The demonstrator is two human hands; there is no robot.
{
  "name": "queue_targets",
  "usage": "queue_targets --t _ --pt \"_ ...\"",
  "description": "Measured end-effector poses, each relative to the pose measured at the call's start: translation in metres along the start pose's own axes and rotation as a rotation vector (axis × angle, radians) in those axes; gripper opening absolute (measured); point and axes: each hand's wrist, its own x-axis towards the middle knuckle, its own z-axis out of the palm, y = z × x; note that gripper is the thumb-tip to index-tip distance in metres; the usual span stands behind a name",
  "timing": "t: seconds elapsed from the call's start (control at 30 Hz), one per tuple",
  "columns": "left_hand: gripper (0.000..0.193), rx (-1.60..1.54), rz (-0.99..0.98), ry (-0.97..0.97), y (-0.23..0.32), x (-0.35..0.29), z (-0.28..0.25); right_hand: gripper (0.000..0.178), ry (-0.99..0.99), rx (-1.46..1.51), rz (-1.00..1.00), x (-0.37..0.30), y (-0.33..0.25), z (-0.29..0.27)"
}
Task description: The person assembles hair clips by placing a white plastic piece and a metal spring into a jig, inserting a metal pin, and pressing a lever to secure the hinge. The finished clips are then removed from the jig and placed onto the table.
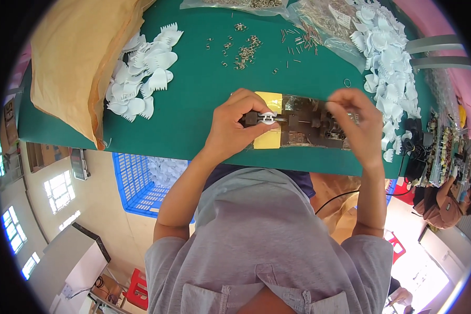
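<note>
My left hand [230, 128] pinches a small white plastic claw hair clip [268, 119] between thumb and index finger. The clip sits at the left end of a dark metal assembly jig [301, 137], over a yellow patch [268, 141], in line with a thin metal rod. Over the jig's right end hovers my right hand [362, 123], thumb and fingers bent and smeared by motion. Whether it touches the jig or holds anything is unclear. Beyond the jig lie a heap of small metal springs [247, 51] and scattered thin metal pins [311, 37].
White toothed clip halves pile up on the green table [204, 104] at left [144, 73] and right [390, 63]. A brown paper bag [73, 68] stands far left; clear plastic bags [335, 34] lie at the back. A blue crate [136, 191] sits below the edge. Another person [445, 206] works at right.
</note>
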Motion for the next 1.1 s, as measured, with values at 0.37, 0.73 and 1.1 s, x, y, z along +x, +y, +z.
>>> queue_targets --t 0.37,0.73,1.1 --pt "0.027 -0.006 0.047 0.054 -0.001 0.0 0.004 0.023 0.181 -0.43 0.144 -0.046 0.068 -0.084" --pt "0.025 -0.028 0.017 0.007 0.001 0.003 0.004 0.044 0.134 0.1 -0.052 -0.023 0.031 -0.087" --pt "0.022 0.022 -0.003 -0.01 0.008 0.003 0.003 0.043 -0.099 1.587 -0.026 -0.016 0.098 -0.099"
